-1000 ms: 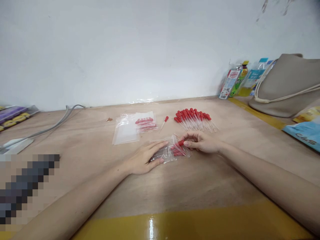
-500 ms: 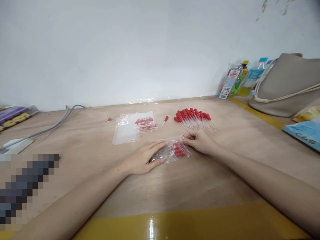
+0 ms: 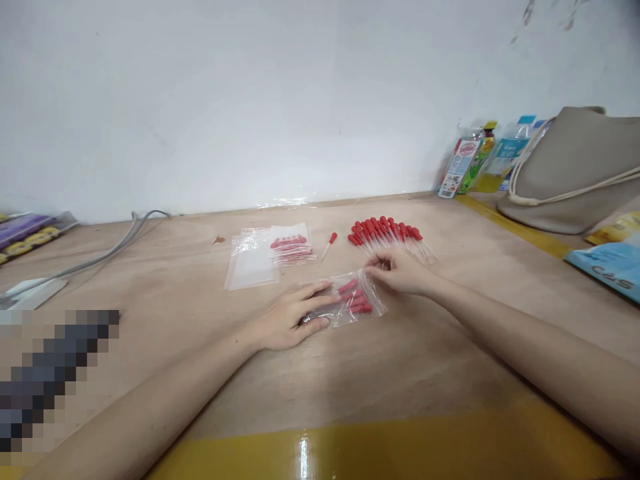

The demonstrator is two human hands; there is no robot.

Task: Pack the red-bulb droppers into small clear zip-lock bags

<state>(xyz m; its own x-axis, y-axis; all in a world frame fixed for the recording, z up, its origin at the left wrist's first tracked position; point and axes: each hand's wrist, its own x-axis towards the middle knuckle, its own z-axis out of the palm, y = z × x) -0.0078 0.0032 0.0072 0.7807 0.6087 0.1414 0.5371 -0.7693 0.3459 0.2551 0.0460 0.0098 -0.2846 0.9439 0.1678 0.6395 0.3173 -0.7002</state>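
A clear zip bag [image 3: 336, 321] lies on the table with several red-bulbed droppers [image 3: 356, 299] inside, bulbs toward its right, zip end. My left hand [image 3: 295, 317] rests with spread fingers on the left part of the bag, covering the dropper stems. At the bag's upper right corner, my right hand [image 3: 393, 270] pinches the zip edge between thumb and fingers. Beyond my hands, a single dropper [image 3: 329, 245] lies by itself. To its right is a fanned pile of droppers [image 3: 383, 230]. Left of it, filled bags [image 3: 291, 248] are stacked beside flat, unfilled bags [image 3: 254, 263].
Grey cables [image 3: 113, 248] run across the table's left side to a white block [image 3: 37, 293]. A pixelated dark object [image 3: 55, 373] lies nearer. Bottles [image 3: 507, 157], a carton [image 3: 459, 168], a grey drawstring bag [image 3: 575, 173] and a blue packet [image 3: 607, 270] stand or lie on the right.
The bag's zip end has flattened out, and the red bulbs show more clearly, spread apart. My right hand has shifted slightly at the corner; my left hand stays on the bag with its fingers spread wider.
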